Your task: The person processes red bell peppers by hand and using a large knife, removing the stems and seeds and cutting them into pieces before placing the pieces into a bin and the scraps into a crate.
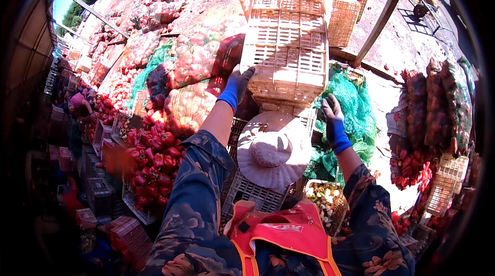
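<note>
A pale, slatted plastic crate (286, 40) tops a stack in front of me, half in bright sun. My left hand (238, 84), in a dark glove with a blue cuff, is at its near left corner. Whether it grips there is unclear. On the other side, my right hand (333, 119), gloved alike, has its fingers apart close to the crate's lower right corner. Green mesh netting (350, 102) lies bunched beside that hand. Between my forearms, a wide-brimmed light hat (272, 150) rests on crates near the stack's foot.
Red bell peppers (154, 160) are heaped at left beside filled mesh sacks (193, 105). A crate of pale trimmings (325, 198) is by my right elbow. A metal post (383, 16) slants up at right, near standing sacks (437, 109). Another person (80, 102) bends at far left.
</note>
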`<state>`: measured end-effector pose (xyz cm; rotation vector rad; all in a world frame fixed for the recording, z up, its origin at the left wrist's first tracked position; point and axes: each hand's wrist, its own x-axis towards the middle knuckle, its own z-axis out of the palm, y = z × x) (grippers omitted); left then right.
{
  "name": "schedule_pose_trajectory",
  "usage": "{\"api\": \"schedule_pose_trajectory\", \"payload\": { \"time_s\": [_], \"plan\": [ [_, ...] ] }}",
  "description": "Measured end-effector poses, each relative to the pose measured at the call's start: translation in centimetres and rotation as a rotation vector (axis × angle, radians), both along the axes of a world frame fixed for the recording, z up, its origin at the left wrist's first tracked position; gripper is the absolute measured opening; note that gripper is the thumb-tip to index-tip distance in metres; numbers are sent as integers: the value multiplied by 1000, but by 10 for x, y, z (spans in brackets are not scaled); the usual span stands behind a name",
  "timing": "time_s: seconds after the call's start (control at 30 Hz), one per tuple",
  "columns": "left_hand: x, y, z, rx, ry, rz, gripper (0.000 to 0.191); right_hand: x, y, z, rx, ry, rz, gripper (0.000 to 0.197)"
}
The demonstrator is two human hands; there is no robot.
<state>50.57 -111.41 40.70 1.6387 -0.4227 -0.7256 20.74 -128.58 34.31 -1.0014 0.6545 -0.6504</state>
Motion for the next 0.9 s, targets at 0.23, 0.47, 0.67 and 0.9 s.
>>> {"api": "schedule_pose_trajectory", "payload": {
  "time_s": [0.23, 0.47, 0.67, 0.9],
  "plan": [
    [29, -13, -38, -71, 124, 89, 37, 87, -84, -20, -294, 151, 15, 82],
    [19, 3, 6, -233, -70, 1, 34, 64, -56, 67, -257, -178, 63, 28],
    [-60, 64, 103, -280, -170, 118, 29, 9, 6, 157, -363, 37, 51, 37],
    [-186, 195, 153, -486, -3, 320, 27, -105, 108, 210, -1105, 366, 136, 37]
  ]
}}
